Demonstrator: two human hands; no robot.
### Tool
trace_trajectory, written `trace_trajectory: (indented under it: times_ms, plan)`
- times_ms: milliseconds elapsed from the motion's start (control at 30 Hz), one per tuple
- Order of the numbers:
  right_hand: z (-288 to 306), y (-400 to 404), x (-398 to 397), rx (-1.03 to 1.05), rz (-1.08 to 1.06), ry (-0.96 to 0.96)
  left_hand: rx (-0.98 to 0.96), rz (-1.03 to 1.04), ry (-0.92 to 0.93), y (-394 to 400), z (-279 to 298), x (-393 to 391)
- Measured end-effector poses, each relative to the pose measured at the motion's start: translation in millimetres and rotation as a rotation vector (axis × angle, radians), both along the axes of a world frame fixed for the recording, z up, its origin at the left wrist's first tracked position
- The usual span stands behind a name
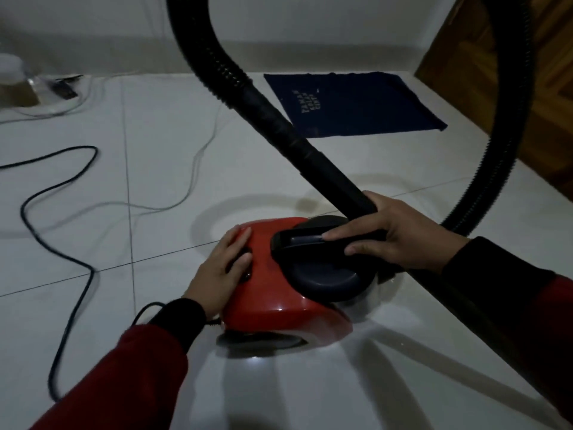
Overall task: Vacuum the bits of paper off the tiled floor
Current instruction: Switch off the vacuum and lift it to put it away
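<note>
Both hands on red vacuum (273, 293); open tiled floor (161, 169) left.

You're looking down at a floor (161, 125) of large pale glossy tiles with thin dark grout lines; it mirrors faint arcs and a small bright glare spot low in the centre. Light is dim and cool. A plain pale wall (93, 32) runs along the far edge. At right, a brown wooden panelled door (552, 97) stands at an angle. A dark blue mat (356, 103) with pale lettering lies flat against the far wall, near the door. Far left, a clear plastic container (15, 79) sits blurred. A thin white cable (198, 150) snakes across the tiles.
</note>
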State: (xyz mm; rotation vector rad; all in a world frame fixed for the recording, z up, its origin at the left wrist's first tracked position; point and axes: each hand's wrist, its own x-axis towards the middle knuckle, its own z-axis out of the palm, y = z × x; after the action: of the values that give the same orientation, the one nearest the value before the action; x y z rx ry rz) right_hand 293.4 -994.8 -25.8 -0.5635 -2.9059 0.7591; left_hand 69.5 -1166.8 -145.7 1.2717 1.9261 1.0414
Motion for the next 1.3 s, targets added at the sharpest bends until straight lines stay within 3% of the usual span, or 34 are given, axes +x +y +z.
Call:
trace_trajectory:
  times_ms: [100, 233, 433, 833, 967, 1133, 1300]
  plan:
    - [0, 0, 0, 0.017, 0.014, 0.006, -0.085, -0.174, -0.021, 1, 4, -23]
    - [4, -2, 1, 0.022, 0.009, -0.008, -0.134, -0.194, -0.046, 4, 11, -30]
    - [3, -1, 2, 0.018, 0.019, 0.004, -0.252, -0.335, 0.081, 29, 24, -46]
    - [8, -9, 0, -0.020, -0.024, 0.002, -0.269, -0.289, 0.394, 27, 22, -42]
    - [7, -12, 1, 0.058, -0.044, -0.041, -0.156, -0.326, 0.346, 11, 22, -38]
    - [4, -13, 3, -0.001, -0.077, -0.001, 0.149, -0.329, 0.237, 19, 45, 7]
    - [6, -6, 0, -0.085, -0.118, 0.029, 0.262, -0.275, 0.249, 41, 68, 37]
